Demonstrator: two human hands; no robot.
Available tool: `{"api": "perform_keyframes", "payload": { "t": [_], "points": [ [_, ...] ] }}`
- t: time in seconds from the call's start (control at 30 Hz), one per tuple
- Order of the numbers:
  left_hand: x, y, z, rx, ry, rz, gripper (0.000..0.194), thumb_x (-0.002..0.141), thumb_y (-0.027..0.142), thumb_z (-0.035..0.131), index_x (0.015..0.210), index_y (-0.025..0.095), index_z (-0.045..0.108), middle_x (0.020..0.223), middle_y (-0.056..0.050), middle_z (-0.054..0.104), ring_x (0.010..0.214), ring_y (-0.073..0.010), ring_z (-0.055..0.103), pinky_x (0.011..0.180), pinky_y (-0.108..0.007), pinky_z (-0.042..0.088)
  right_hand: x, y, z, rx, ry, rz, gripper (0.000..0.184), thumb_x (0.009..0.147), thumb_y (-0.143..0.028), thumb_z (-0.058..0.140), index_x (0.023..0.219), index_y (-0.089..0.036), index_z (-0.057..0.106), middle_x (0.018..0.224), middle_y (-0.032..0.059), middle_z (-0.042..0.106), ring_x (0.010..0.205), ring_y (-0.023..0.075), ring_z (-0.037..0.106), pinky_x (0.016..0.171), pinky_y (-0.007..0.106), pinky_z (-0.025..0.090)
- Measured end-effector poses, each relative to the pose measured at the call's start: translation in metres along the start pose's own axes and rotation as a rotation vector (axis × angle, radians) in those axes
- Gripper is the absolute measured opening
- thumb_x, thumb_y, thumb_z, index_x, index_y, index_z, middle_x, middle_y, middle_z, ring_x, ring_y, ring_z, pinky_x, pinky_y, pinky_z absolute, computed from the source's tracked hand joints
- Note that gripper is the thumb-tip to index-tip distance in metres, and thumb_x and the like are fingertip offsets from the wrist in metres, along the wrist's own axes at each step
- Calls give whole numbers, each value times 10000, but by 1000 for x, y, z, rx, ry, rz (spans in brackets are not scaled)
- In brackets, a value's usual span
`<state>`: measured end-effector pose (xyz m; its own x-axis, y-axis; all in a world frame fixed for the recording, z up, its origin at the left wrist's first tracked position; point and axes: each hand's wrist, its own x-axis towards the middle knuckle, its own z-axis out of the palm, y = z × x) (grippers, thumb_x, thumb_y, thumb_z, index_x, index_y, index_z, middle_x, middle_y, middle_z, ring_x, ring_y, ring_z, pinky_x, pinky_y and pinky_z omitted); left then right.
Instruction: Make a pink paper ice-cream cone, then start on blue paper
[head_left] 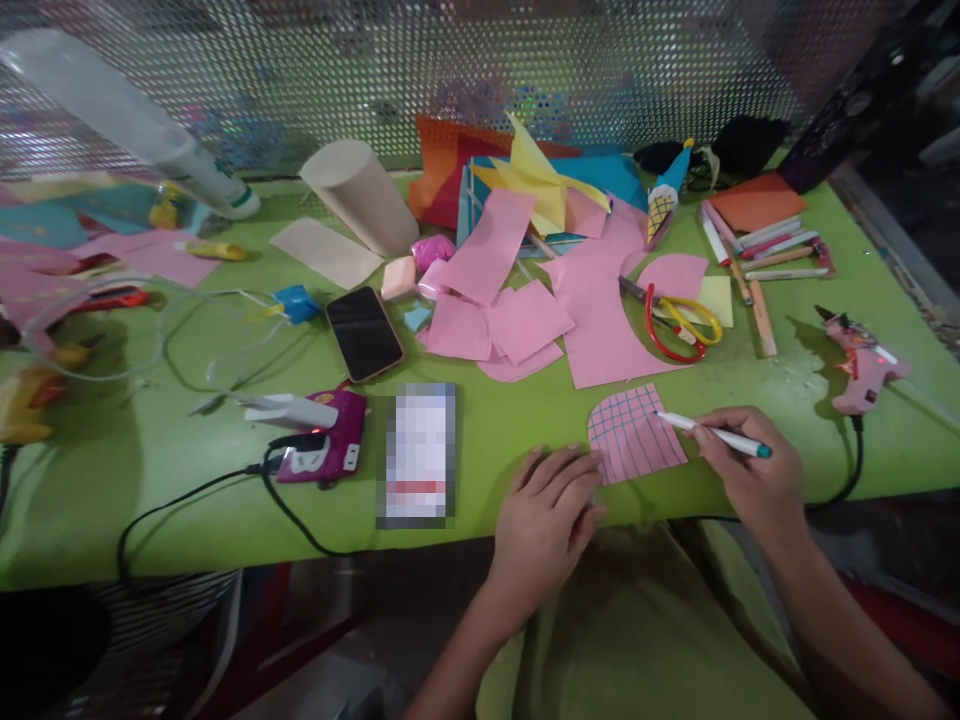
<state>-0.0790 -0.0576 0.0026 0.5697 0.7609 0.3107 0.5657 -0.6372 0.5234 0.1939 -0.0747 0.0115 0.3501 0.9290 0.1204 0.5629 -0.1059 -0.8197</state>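
At the near edge of the green-covered bench point(480, 440) lies a small pink paper piece with one rounded corner, ruled all over with a dark grid point(634, 434). The person's right hand point(750, 470) is closed around a slim white marker with a teal end cap point(721, 437), its tip touching the right edge of the gridded paper. The left hand point(547, 515) lies flat and open, palm down, fingers spread loosely, the fingertips touching the paper's left edge and pinning it to the bench.

Just behind the paper sits a large pink sheet with a curved cut-out point(600, 320), and on its right side rest scissors with red and yellow handles point(679, 325). To the left of that is a loose heap of pink paper squares point(499, 325). A black smartphone point(364, 333) lies face up beside them, and nearer the edge there is a magenta power strip with a black cable plugged in point(322, 450). To the right, a pink hot glue gun point(862, 365) stands on the bench, well apart from the right hand, its cord running off the front edge. Farther back, a row of coloured markers and wooden sticks point(765, 255) lies beside an orange sheet, and a cream paper cylinder point(360, 195) lies tilted near the perforated metal screen.
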Motion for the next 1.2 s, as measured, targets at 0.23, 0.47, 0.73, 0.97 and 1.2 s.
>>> {"api": "perform_keyframes", "payload": {
  "t": [0.23,0.47,0.73,0.97,1.2],
  "points": [
    [-1,0,0,11,-25,-7,261,1030,237,534,1243,223,683,1384,-50,726,1314,-256,645,1168,-522,423,-1,5,0,36,59,45,150,938,-413,717,934,-264,701,768,13,736,626,185,677,538,291,533],
    [-1,0,0,1,-32,-14,270,1029,241,530,1248,226,687,1379,-58,729,1314,-262,646,1169,-529,424,-1,10,1,74,82,64,176,931,-424,728,944,-251,700,809,28,761,626,184,680,526,290,520],
    [-4,0,-2,-14,14,41,302,1024,250,524,1287,217,669,1385,-64,725,1311,-255,647,1179,-511,424,-1,9,1,82,73,66,181,934,-432,725,933,-253,697,790,23,746,631,188,678,528,297,524],
    [-10,5,-1,5,-22,10,261,1029,311,566,1239,217,689,1343,-52,750,1315,-248,645,1211,-508,396,-5,13,0,81,120,48,197,898,-427,777,958,-250,715,831,32,743,663,200,671,564,332,500],
    [-10,3,1,-2,-28,-9,268,1043,347,546,1228,226,697,1344,-57,748,1332,-234,635,1217,-503,395,-15,-19,12,97,-189,-98,63,933,-331,727,975,-289,710,764,-1,719,591,176,637,480,295,466]
  ]
}}
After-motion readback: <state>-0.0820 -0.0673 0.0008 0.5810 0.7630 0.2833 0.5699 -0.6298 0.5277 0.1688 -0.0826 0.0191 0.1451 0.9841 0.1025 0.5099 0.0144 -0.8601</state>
